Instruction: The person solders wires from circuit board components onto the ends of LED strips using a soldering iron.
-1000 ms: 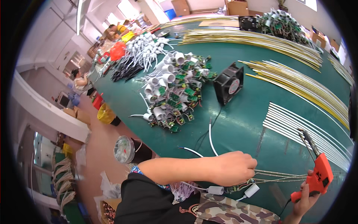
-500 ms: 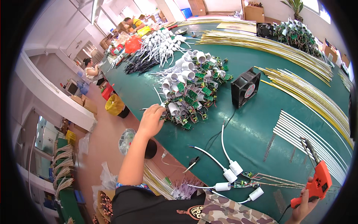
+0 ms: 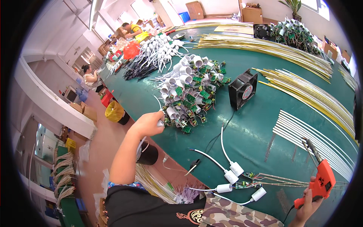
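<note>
My left hand (image 3: pixel 150 124) is closed around a white cylindrical housing (image 3: pixel 160 123) at the near left edge of a heaped pile. A white cable hangs below that hand. The pile (image 3: pixel 189 96) is made of white housings with green circuit boards and thin wires. At the lower right my right hand (image 3: pixel 308 202) grips a red soldering gun (image 3: pixel 324 181), its dark tip pointing up and left. Between the hands, several white housings (image 3: pixel 236 168) with cables lie on the green tabletop (image 3: pixel 181 142). Small circuit boards (image 3: pixel 242 184) sit among them, beside long thin strips.
A black fan (image 3: pixel 242 90) stands right of the pile. White strips (image 3: pixel 314 142) and bundles of yellow-white strips (image 3: pixel 302 96) cover the right side. Behind are white-capped cables (image 3: pixel 162 47) and another board heap (image 3: pixel 293 36). A black bin (image 3: pixel 148 154) is beside the table edge. Two people work far off.
My left hand has gone from resting fingers on the pile's edge to closing on a white housing, shifting slightly down and left. The right hand with the soldering gun has barely moved.
</note>
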A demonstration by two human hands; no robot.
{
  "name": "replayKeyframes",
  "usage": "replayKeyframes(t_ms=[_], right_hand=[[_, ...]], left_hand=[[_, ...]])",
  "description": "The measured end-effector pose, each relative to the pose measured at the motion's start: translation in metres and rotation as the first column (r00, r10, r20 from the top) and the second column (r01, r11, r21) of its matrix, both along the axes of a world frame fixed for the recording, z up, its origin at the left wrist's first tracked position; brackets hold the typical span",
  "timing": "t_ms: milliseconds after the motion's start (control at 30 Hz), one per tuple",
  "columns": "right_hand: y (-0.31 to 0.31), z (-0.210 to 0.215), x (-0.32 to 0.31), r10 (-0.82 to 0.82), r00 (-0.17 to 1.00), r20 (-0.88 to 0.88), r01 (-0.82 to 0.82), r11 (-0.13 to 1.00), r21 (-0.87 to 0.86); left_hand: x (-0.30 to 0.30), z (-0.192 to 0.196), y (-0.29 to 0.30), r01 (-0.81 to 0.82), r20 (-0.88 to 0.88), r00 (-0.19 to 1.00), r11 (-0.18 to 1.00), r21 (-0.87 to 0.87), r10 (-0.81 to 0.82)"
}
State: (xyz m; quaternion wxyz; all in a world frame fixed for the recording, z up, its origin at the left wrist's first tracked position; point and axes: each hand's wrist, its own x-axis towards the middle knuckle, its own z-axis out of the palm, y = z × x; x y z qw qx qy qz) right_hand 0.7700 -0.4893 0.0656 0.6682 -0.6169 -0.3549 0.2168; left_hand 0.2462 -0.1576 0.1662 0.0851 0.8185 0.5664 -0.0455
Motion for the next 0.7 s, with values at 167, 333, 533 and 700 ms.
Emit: replayKeyframes(t_ms=[167,333,533,700], right_hand=[[0.001,0.0,-0.001,-0.011,1.0,-0.019,0.011,1.0,-0.005],[-0.005,0.01,-0.006,-0.002,1.0,0.014,0.002,1.0,-0.005],[0.021,0.023,-0.016,0.016,0.989,-0.15,0.013,0.981,0.191],[0.014,0.022,-0.019,0.146,0.958,-0.247,-0.114,0.983,0.141]], left_hand=[[0.027,0.04,-0.015,0.023,0.223,0.974,0.994,0.106,-0.046],[0.074,0.031,-0.039,0.219,0.407,0.89,0.976,0.015,-0.206],[0.13,0.002,-0.042,0.248,0.689,0.697,0.968,0.029,-0.199],[0.147,0.002,-0.029,0.147,0.428,0.851,0.921,0.36,-0.303]])
